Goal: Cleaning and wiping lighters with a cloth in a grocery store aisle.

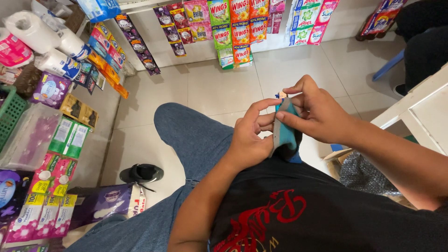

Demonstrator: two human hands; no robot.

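Both hands were closed on a small teal sock [290,135] with a grey cuff band, held in front of the person's chest above the lap. The left hand [247,140] gripped the lower part of the sock, its forefinger stretched up along the grey band, while the right hand [315,116] pinched the top edge between thumb and fingers, close to a small tag [281,95] that stuck up from the cuff. Judged from this, the handling was at an early or middle stage: the tag was on the sock, the sock was bunched and not laid flat, and nothing showed it set down anywhere; whether a second sock lay under the first could not be told. The person sat in blue jeans [196,135] and a black shirt with red print, one black shoe [141,173] on the tiled floor [219,88]. Hanging strips of bright sachets [233,28] lined the wall ahead, and packets, paper rolls [42,35] and a green basket [10,112] crowded the shelf at the left. At the right stood a white bench [420,109], with an open carton [359,170] of bubble wrap beside it, near the right forearm. Another person's dark trousers [424,42] showed at the upper right, well apart. Nothing stood between the hands and the sock.
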